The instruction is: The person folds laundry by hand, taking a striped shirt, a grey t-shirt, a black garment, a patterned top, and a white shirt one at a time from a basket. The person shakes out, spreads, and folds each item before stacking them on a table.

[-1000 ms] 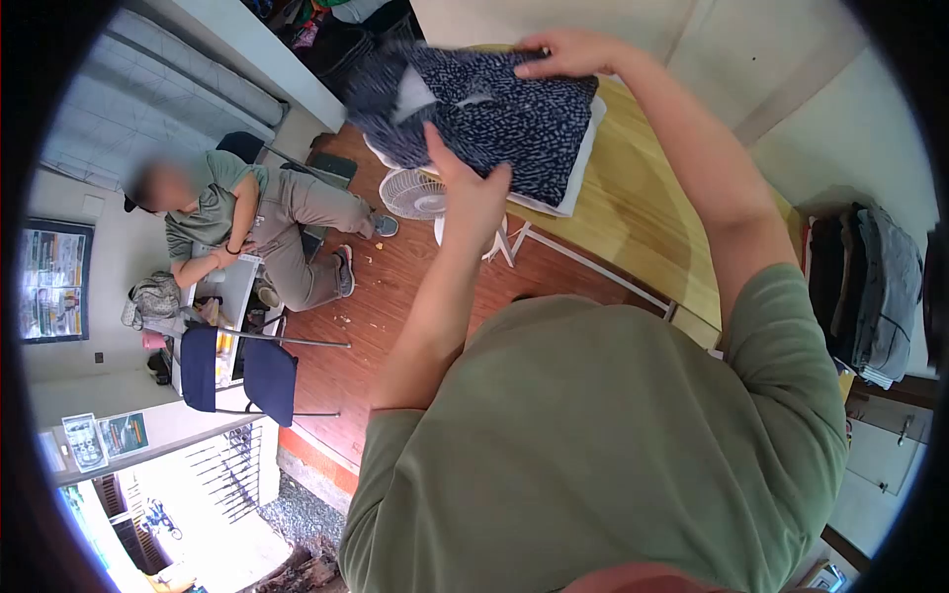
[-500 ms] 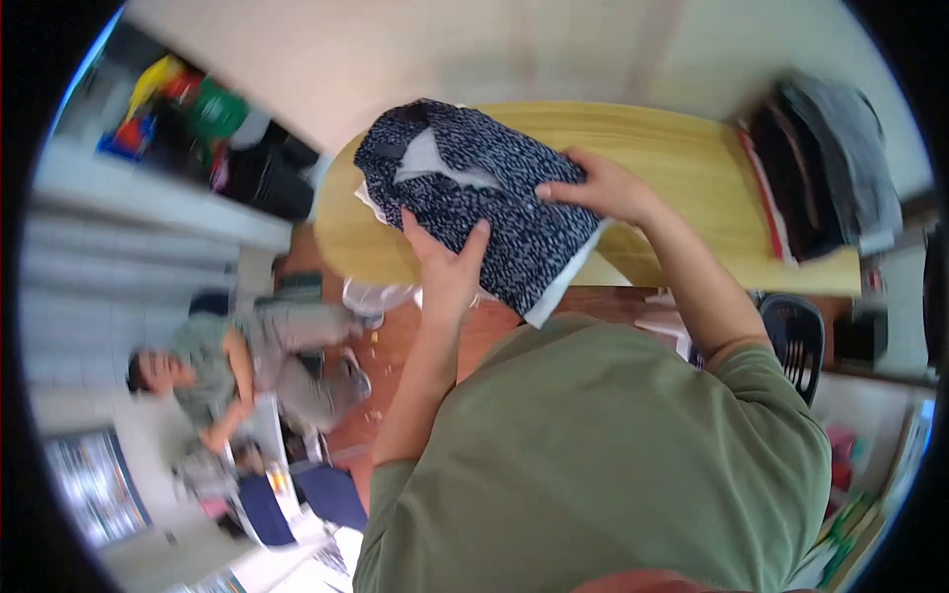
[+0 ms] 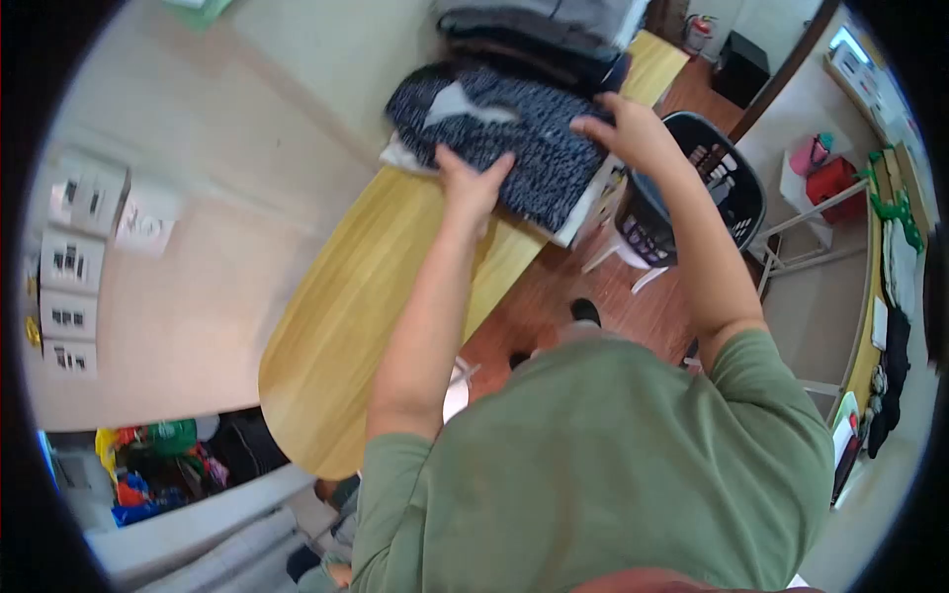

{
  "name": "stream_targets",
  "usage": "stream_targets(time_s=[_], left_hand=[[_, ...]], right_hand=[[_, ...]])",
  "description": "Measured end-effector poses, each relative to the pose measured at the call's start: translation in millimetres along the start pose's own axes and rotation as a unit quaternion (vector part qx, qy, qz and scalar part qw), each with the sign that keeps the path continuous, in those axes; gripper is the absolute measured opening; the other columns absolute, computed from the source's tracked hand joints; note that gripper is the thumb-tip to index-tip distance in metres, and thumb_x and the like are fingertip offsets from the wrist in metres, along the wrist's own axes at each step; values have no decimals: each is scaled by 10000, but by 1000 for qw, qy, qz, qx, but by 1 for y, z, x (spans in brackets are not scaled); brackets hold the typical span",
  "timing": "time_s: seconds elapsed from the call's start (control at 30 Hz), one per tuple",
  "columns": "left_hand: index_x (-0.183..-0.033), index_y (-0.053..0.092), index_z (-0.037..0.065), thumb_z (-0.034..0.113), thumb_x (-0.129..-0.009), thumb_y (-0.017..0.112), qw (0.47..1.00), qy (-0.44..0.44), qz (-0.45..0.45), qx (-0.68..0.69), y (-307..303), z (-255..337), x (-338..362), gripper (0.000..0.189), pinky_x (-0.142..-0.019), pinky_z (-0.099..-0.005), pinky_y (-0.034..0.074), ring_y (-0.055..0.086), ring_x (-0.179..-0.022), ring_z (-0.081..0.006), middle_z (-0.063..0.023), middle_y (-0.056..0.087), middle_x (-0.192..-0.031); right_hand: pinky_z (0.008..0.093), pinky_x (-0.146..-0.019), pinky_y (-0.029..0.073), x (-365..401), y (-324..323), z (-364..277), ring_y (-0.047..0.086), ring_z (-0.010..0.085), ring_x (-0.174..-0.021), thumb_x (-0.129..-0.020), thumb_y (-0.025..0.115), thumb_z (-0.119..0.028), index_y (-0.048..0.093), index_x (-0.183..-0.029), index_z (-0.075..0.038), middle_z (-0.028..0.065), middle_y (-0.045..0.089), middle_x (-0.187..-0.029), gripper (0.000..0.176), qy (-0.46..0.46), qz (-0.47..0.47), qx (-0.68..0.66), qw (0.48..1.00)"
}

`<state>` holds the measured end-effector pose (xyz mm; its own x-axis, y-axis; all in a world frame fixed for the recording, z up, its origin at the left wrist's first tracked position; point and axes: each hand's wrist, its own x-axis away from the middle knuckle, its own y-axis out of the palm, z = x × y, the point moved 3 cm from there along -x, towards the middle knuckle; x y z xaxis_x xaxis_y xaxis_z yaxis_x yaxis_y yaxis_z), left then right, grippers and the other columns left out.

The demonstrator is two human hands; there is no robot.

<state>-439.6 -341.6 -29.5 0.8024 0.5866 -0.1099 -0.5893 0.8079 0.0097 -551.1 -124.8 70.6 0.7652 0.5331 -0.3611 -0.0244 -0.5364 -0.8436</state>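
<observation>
Both hands hold a folded black-and-white speckled knit garment (image 3: 554, 148), with a light grey patch inside its neckline and a white layer showing beneath its edges. My left hand (image 3: 470, 183) grips its near left edge, thumb on top and fingers partly hidden. At the right edge, my right hand (image 3: 636, 130) has its thumb over the cloth, the other fingers curled around the side. Right behind the garment rises a stack of folded dark and grey clothes (image 3: 549, 35), which it overlaps in this view.
The wooden table (image 3: 341, 326) stretches along the wall. A black laundry basket (image 3: 746, 173) stands on a white stool (image 3: 647, 277) to the right. Farther off are a fire extinguisher (image 3: 698, 34) and a black bin (image 3: 740, 69). A person (image 3: 341, 534) is partly visible at lower left.
I have turned right, carrying the speckled garment from the table's rounded end to beside the folded stack. Both hands keep hold of it. The basket has come into fuller view.
</observation>
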Motion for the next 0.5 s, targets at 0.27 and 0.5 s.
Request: stream_targets(time_s=[0.27,0.5], left_hand=[[-1452,139,-41,285,-781,750,983,-97,156,32,67,18,-51,964,-1068,-368,313,366,-1301,-304,-226,326,-1436],[-1453,197,15,220,-773,759,980,-95,173,30,76,22,-53,906,-926,-362,462,517,-1152,-285,-192,449,-1350]], right_hand=[[525,-1065,316,-181,-108,-11,355,403,-1309,-831,625,-533,496,-1353,-193,188,408,-1423,636,-344,70,104,931],[490,-1107,261,-295,-23,52,289,379,-1376,-795,538,-696,316,-1468,-265,171,303,-1503,830,-255,-212,35,943]])
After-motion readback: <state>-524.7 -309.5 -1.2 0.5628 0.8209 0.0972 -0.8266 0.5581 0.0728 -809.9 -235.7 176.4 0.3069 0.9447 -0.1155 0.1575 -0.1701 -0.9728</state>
